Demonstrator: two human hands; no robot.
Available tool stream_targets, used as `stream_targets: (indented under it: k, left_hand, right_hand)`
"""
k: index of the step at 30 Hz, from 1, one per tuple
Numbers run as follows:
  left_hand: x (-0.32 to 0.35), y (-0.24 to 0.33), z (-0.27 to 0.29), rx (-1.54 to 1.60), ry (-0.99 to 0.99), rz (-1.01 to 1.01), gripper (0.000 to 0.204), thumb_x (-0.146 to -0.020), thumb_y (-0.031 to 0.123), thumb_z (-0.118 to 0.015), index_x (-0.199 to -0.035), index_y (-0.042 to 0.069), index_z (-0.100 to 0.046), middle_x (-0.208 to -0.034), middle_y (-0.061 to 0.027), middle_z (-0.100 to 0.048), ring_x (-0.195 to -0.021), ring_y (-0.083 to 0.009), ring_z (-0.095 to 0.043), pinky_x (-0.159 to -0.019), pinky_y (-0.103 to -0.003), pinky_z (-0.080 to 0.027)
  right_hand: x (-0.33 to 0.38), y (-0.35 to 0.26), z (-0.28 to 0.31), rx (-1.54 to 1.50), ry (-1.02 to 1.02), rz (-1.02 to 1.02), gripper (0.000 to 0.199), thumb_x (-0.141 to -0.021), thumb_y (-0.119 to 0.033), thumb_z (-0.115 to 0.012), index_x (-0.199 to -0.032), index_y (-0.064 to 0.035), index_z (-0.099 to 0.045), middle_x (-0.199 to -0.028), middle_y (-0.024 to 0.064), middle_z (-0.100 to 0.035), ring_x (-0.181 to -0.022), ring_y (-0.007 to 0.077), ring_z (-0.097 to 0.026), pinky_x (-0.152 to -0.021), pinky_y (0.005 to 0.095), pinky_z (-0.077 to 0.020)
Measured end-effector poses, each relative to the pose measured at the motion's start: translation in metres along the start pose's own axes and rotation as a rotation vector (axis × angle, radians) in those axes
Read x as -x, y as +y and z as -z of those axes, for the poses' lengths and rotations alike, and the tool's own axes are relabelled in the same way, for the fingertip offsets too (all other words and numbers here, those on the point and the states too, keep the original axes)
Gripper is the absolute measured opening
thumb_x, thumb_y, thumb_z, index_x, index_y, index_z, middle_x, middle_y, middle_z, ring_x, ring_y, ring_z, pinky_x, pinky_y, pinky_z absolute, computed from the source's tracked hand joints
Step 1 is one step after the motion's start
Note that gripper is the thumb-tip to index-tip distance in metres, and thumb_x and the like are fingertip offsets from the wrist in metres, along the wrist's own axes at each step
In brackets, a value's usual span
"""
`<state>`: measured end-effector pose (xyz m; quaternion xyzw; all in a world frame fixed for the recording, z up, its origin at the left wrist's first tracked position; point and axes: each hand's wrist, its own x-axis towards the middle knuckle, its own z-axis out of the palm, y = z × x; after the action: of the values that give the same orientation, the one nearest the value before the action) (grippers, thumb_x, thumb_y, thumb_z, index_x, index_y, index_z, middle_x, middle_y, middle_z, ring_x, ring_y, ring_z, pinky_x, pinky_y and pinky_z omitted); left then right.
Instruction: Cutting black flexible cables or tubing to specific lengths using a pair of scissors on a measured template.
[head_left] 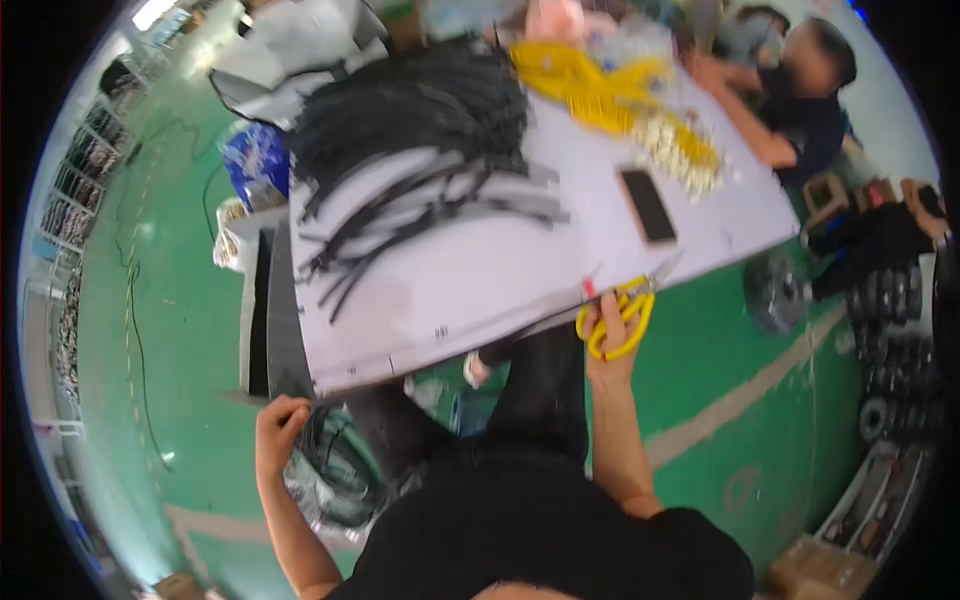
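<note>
My right hand [612, 335] is closed around the handles of yellow-handled scissors [640, 325] at the table's front edge. The blades point up to the right, over the white tabletop [480, 285]. At the table's front left corner, my left hand [280, 430] has its fingers pinched together; what they hold is too small to make out. A dark line runs along the front edge between the hands, and I cannot tell whether it is a cord or the edge itself. A coil of black cord [335, 455] lies below, beside my left hand.
A large pile of black strips [420, 110] covers the far left of the table. A phone [648, 207], yellow strips [590, 85] and small cream-coloured pieces [675, 155] lie to the right. Another person [815, 100] sits at the far right. Black coils [890, 365] are stacked on the floor.
</note>
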<state>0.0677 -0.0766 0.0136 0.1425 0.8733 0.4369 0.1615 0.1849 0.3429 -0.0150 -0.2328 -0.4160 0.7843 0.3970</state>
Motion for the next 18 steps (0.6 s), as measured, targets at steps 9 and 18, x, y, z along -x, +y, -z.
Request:
stream_targets:
  k: [9, 18]
  left_hand:
    - [-0.02, -0.028, -0.014, 0.055, -0.144, 0.157, 0.012, -0.083, 0.007, -0.06, -0.088, -0.003, -0.059, -0.072, 0.0036, -0.045, -0.064, -0.0044, -0.04, -0.056, -0.019, -0.031]
    - [-0.013, -0.034, -0.021, 0.043, -0.132, 0.229, 0.017, -0.084, 0.015, -0.061, -0.09, 0.0, -0.06, -0.072, 0.0056, -0.048, -0.067, -0.0043, -0.04, -0.06, -0.02, -0.032]
  right_hand:
    - [0.014, 0.065, 0.046, 0.091, 0.253, -0.216, 0.016, -0.081, -0.008, -0.061, -0.09, -0.0047, -0.049, -0.071, 0.0036, -0.054, -0.06, 0.011, -0.055, -0.052, 0.0233, -0.047]
    - [0.015, 0.063, 0.048, 0.092, 0.281, -0.199, 0.014, -0.082, -0.01, -0.062, -0.086, -0.0031, -0.05, -0.069, 0.0043, -0.054, -0.059, 0.0108, -0.054, -0.052, 0.0232, -0.0473]
